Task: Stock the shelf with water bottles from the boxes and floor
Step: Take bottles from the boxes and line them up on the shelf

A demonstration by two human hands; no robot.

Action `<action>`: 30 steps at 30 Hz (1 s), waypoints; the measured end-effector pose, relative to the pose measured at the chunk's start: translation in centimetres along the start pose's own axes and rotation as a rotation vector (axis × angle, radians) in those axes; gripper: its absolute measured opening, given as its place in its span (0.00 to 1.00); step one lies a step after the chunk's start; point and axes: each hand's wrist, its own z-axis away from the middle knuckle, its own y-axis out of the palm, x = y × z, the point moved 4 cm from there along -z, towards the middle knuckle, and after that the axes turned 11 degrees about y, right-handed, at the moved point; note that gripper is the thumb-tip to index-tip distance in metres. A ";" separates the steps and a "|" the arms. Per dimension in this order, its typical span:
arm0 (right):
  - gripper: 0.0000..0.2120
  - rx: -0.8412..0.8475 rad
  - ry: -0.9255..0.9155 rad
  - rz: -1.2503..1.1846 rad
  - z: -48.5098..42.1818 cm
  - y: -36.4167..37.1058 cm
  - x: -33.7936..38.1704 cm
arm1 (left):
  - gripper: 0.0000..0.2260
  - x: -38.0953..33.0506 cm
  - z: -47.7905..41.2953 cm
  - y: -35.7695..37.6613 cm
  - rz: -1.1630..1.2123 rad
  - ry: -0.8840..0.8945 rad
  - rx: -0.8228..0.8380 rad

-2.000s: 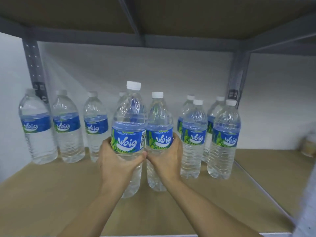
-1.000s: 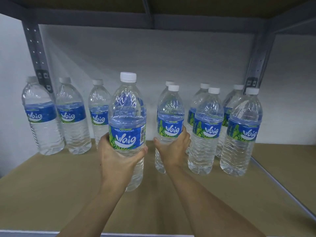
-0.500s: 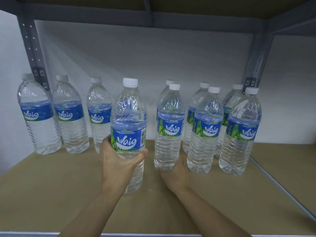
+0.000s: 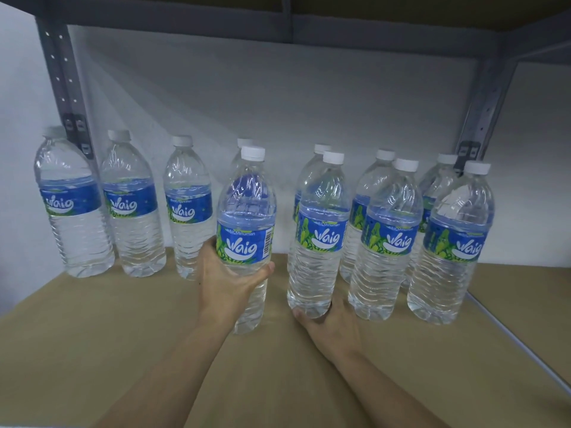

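Gripping near bottle (image 4: 245, 239), left hand (image 4: 227, 282) fingers; right hand (image 4: 332, 330) dropped to base of standing bottle (image 4: 319, 242), fingers hidden.

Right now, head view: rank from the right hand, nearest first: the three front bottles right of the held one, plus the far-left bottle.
1. Left front bottle: the right hand touches its base.
2. Middle front bottle: just to its right.
3. Right front bottle: right end of that row.
4. Far-left bottle: back row, beyond the held bottle.
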 end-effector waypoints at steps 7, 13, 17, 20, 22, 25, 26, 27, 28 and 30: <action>0.40 0.021 0.009 0.006 0.2 -0.2 0.1 | 0.37 1.9 -1.8 1.0 0.049 -0.020 0.029; 0.42 0.042 0.021 0.041 0.5 -0.4 0.3 | 0.39 2.9 -3.1 1.9 0.080 -0.001 0.077; 0.42 0.050 0.035 0.073 0.5 -0.5 0.4 | 0.43 3.7 -3.8 2.5 0.110 -0.003 0.120; 0.41 0.051 0.034 0.103 0.7 -0.5 0.4 | 0.47 4.0 -3.7 2.7 0.129 -0.024 0.144; 0.41 0.052 0.032 0.106 0.7 -0.5 0.4 | 0.48 3.7 -3.7 2.7 0.131 -0.026 0.150; 0.42 0.068 0.051 0.100 0.6 -0.3 0.3 | 0.48 3.2 -3.6 2.6 0.130 -0.031 0.183; 0.42 0.075 0.056 0.089 0.7 -0.3 0.3 | 0.48 2.9 -3.6 2.5 0.121 -0.030 0.190; 0.42 0.080 0.060 0.077 0.8 -0.3 0.3 | 0.48 2.7 -3.6 2.4 0.107 -0.032 0.198; 0.42 0.081 0.063 0.071 0.9 -0.4 0.3 | 0.48 2.5 -3.6 2.3 0.096 -0.036 0.201; 0.42 0.082 0.061 0.079 1.0 -0.5 0.5 | 0.48 2.5 -3.5 2.2 0.084 -0.061 0.206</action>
